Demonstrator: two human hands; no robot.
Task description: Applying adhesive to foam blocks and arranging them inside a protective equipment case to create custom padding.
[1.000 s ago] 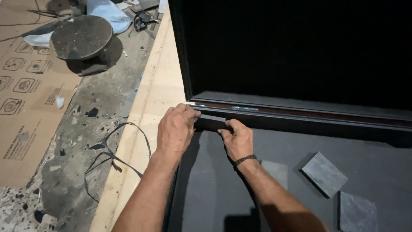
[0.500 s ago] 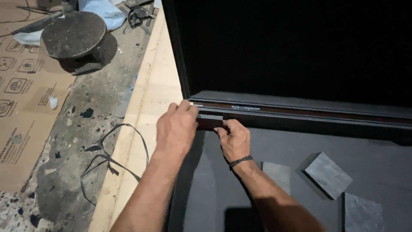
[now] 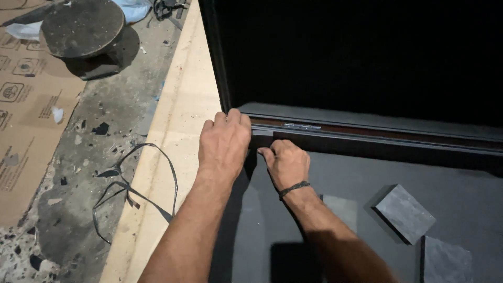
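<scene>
Dark foam strip (image 3: pixel 262 140), at twelve o'clock along the case hinge (image 3: pixel 301 126), is apparently pinched by both hands, left hand (image 3: pixel 224 144) and right hand (image 3: pixel 285 163), whose fingers should press it evenly flat.

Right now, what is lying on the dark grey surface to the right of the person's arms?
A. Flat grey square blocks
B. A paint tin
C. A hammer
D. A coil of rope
A: flat grey square blocks lie on the dark surface, to the right of the right hand.
</scene>
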